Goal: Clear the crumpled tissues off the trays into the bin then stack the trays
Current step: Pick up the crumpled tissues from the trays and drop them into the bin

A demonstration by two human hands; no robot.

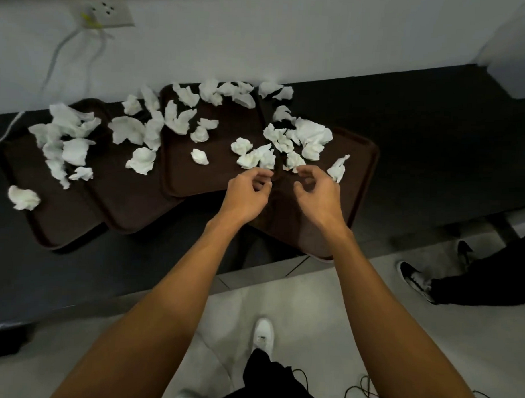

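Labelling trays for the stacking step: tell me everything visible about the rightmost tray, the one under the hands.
The rightmost tray is dark brown, plastic-looking, with rounded corners and a low raised rim. It lies on the dark counter, skewed to the other trays, its near corner jutting past the counter edge. Its left side overlaps the neighbouring tray; which lies on top is unclear. Crumpled tissues sit on its far half. The left hand and right hand hover over it, fingers loosely curled, holding nothing.
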